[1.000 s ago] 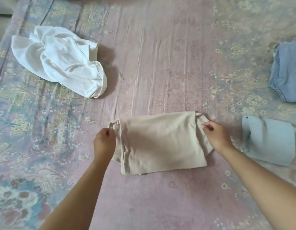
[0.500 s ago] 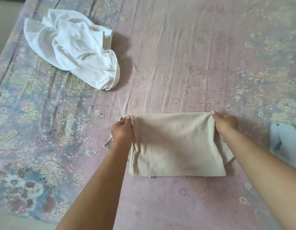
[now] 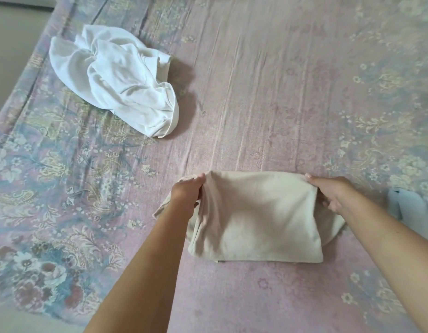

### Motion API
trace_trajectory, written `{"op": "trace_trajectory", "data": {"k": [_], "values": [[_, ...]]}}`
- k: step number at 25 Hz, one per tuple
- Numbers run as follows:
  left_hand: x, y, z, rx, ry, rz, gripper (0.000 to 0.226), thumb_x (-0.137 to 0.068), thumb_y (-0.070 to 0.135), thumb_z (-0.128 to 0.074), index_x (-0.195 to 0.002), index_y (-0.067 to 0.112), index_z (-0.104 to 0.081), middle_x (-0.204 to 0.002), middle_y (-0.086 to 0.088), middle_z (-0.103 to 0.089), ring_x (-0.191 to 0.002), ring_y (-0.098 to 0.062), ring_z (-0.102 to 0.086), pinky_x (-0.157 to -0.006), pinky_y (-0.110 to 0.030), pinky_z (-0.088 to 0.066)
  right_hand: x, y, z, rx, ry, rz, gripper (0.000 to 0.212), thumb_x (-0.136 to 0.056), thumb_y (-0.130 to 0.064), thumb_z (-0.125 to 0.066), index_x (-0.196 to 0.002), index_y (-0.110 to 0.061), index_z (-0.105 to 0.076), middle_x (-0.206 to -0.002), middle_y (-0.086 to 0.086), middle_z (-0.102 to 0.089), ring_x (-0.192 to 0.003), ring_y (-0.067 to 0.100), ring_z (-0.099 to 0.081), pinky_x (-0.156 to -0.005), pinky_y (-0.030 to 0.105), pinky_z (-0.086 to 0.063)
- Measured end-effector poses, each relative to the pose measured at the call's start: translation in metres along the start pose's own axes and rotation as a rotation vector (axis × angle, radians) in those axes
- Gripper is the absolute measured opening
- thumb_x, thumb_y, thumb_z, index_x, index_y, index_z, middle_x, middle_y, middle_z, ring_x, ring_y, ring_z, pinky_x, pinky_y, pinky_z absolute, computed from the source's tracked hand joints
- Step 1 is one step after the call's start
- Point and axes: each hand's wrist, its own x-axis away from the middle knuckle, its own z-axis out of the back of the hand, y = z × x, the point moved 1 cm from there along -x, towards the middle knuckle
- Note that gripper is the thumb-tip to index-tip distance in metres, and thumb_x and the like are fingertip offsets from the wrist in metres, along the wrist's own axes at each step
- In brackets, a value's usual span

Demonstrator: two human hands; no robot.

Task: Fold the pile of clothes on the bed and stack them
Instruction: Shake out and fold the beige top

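Beige garment (image 3: 256, 212) lies folded into a rough rectangle on the bed (image 3: 268, 104), near the front edge of view, centre-right. Left hand (image 3: 186, 195) grips its left edge, fingers (image 3: 196, 181) curled and clamped on the cloth fold near the far-left corner; a loose flap of beige cloth sticks out to the left under the wrist. Right hand (image 3: 333, 193) holds the right edge, thumb on top at the far-right corner, remaining fingers (image 3: 328, 204) curled down round the side of the cloth. Both forearms reach in from the bottom of frame.

White garment (image 3: 117, 78) sits crumpled and unfolded at upper left on the bed, well apart from the beige one. Light blue garment (image 3: 410, 207) partly visible at the right edge, just beside the right forearm, cut off by the frame. Bed cover is pink with a pale floral print, wrinkled lengthwise. Floor (image 3: 13, 44) shows at the far left.
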Motion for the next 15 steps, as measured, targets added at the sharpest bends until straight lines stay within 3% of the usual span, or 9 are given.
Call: {"op": "trace_trajectory", "data": {"k": [2, 5, 6, 9, 12, 15], "values": [[0.003, 0.001, 0.002, 0.087, 0.048, -0.063, 0.021, -0.088, 0.033, -0.067, -0.079, 0.015, -0.062, -0.078, -0.005, -0.061, -0.069, -0.019, -0.056, -0.07, -0.031, -0.048, 0.005, -0.003, 0.007, -0.027, 0.023, 0.068, 0.015, -0.085, -0.022, -0.071, -0.083, -0.013, -0.059, -0.074, 0.001, -0.055, -0.052, 0.007, -0.051, -0.037, 0.011, -0.038], [0.013, -0.005, 0.013, 0.159, 0.124, -0.224, 0.022, -0.092, 0.026, -0.063, -0.071, 0.018, -0.063, -0.07, 0.0, -0.058, -0.066, -0.013, -0.052, -0.071, -0.027, -0.045, 0.011, 0.002, 0.019, -0.144, 0.068, 0.155, 0.017, -0.087, -0.024, -0.069, -0.094, -0.009, -0.067, -0.082, 0.002, -0.063, -0.072, 0.01, -0.061, -0.068, 0.018, -0.052], [0.015, -0.007, 0.018, 0.209, 0.131, -0.252, 0.022, -0.093, 0.023, -0.062, -0.071, 0.017, -0.063, -0.069, 0.0, -0.057, -0.067, -0.012, -0.052, -0.071, -0.026, -0.046, 0.014, 0.003, 0.023, -0.18, 0.063, 0.163, 0.019, -0.088, -0.023, -0.068, -0.099, -0.008, -0.068, -0.084, 0.002, -0.063, -0.07, 0.007, -0.062, -0.067, 0.018, -0.053], [0.019, -0.01, 0.027, 0.464, -0.001, -0.194, 0.017, -0.094, 0.012, -0.059, -0.077, 0.012, -0.062, -0.074, -0.003, -0.059, -0.072, -0.014, -0.057, -0.075, -0.026, -0.05, 0.02, 0.009, 0.034, -0.218, -0.02, 0.153, 0.012, -0.094, -0.018, -0.058, -0.083, -0.014, -0.061, -0.07, -0.001, -0.052, -0.04, -0.002, -0.044, -0.038, 0.011, -0.035], [0.016, -0.015, 0.027, 0.463, -0.121, -0.162, 0.015, -0.095, 0.006, -0.055, -0.084, 0.012, -0.063, -0.078, -0.004, -0.059, -0.075, -0.016, -0.055, -0.075, -0.033, -0.049, 0.027, 0.014, 0.036, -0.159, -0.132, 0.121, 0.015, -0.096, -0.015, -0.054, -0.082, -0.015, -0.059, -0.07, -0.001, -0.051, -0.053, 0.005, -0.041, -0.045, 0.017, -0.031], [0.017, -0.021, 0.027, 0.369, -0.126, -0.209, 0.018, -0.096, 0.005, -0.052, -0.108, 0.005, -0.065, -0.089, -0.005, -0.064, -0.084, -0.017, -0.058, -0.085, -0.035, -0.049, 0.03, 0.015, 0.036, -0.195, -0.153, 0.095, 0.017, -0.097, -0.013, -0.051, -0.082, -0.017, -0.058, -0.068, -0.003, -0.058, -0.063, 0.009, -0.044, -0.055, 0.022, -0.03]]}}
